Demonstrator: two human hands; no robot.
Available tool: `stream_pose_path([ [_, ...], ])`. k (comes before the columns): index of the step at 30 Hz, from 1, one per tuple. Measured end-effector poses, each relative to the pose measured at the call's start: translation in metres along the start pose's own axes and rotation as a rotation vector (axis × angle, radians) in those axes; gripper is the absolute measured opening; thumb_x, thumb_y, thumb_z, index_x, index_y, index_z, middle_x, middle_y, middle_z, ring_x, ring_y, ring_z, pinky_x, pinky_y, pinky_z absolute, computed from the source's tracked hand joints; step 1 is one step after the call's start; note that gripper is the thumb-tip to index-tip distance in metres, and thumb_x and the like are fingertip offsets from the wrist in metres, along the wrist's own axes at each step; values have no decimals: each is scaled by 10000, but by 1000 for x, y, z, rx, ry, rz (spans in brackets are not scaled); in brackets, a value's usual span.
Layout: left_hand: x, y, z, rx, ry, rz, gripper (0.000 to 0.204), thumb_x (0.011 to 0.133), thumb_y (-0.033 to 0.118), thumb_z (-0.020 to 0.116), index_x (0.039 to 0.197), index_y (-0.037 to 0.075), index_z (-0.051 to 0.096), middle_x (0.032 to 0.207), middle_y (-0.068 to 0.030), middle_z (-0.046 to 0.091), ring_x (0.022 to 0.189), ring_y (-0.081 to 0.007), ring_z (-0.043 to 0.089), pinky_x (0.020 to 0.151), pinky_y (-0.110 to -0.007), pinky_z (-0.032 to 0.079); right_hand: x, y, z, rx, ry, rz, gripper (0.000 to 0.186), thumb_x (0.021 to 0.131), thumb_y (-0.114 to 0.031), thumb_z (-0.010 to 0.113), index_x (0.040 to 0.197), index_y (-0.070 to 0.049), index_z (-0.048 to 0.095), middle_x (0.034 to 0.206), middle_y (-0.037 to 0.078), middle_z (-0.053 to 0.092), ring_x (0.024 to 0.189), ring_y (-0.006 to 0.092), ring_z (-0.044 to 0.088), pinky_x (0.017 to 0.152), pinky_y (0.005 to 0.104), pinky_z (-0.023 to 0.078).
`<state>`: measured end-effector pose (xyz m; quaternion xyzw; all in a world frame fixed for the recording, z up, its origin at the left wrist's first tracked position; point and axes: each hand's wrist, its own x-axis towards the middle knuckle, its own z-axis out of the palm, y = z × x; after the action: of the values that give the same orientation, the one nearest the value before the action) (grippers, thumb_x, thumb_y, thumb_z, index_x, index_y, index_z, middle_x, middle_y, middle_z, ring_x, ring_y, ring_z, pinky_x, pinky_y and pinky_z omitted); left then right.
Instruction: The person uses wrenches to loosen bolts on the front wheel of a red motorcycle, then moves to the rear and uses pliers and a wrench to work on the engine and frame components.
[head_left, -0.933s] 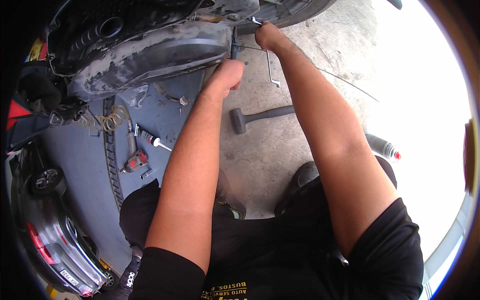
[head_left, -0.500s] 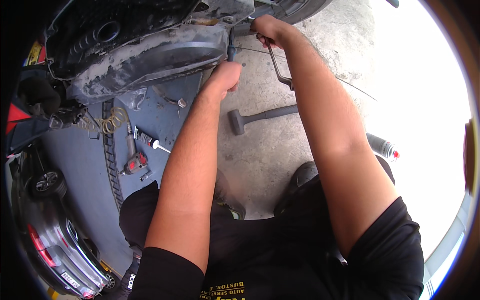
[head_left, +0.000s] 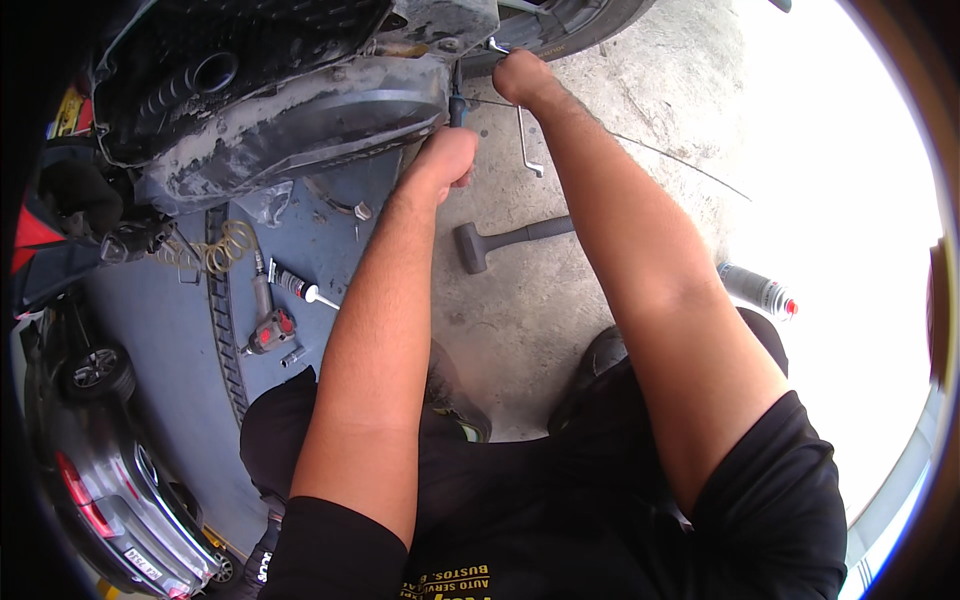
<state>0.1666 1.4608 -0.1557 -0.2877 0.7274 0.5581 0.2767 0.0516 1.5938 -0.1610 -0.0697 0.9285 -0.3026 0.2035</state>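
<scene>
My left hand (head_left: 447,160) is closed round the lower end of a dark blue-handled tool (head_left: 457,108). Its thin shaft runs up beside the dusty engine casing (head_left: 370,110) of what looks like a scooter; the tip is hidden. Further up and to the right, near the rear wheel (head_left: 585,30), my right hand (head_left: 525,78) is closed on a metal wrench. The wrench's shank (head_left: 526,140) sticks out below the fist and ends in a bent head. A shiny metal end (head_left: 497,45) shows above the fist; whether it belongs to the same wrench I cannot tell.
A grey mallet (head_left: 500,240) lies on the concrete below my hands. Right of my right forearm is a spray can (head_left: 760,290). On the blue floor at left are an impact wrench (head_left: 270,325), a sealant tube (head_left: 295,283) and a coiled air hose (head_left: 230,245). A car (head_left: 130,480) stands far left.
My right hand has moved slightly left and down, and the wrench's shank now hangs more upright. My left hand keeps nearly the same place on the blue handle.
</scene>
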Motion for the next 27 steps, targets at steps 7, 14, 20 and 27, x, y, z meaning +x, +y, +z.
stream_pose_path([
  [7,3,5,11,5,-34,10,103,764,149,525,679,100,492,656,-5,484,617,-127,484,551,-308,417,3,12,-1,76,185,96,415,876,-231,512,1219,1,541,1209,243,602,1138,344,592,956,389,489],
  [14,0,4,7,9,-25,15,109,767,154,527,679,101,491,661,-3,486,622,-124,484,553,-304,415,-2,-3,-43,420,-216,258,263,867,-155,417,982,1,596,750,104,631,578,206,633,503,350,499],
  [20,-1,4,5,11,-17,15,100,770,154,531,693,99,497,665,1,484,626,-120,487,551,-300,420,-2,6,-21,190,-145,161,316,828,-135,424,952,63,636,795,195,675,602,280,672,621,383,553],
  [27,-3,6,5,1,-18,-1,101,774,148,531,696,92,499,668,-2,488,613,-117,487,538,-297,422,12,11,11,155,179,101,371,853,-206,519,1116,39,610,1231,250,585,1207,349,535,1015,392,433],
])
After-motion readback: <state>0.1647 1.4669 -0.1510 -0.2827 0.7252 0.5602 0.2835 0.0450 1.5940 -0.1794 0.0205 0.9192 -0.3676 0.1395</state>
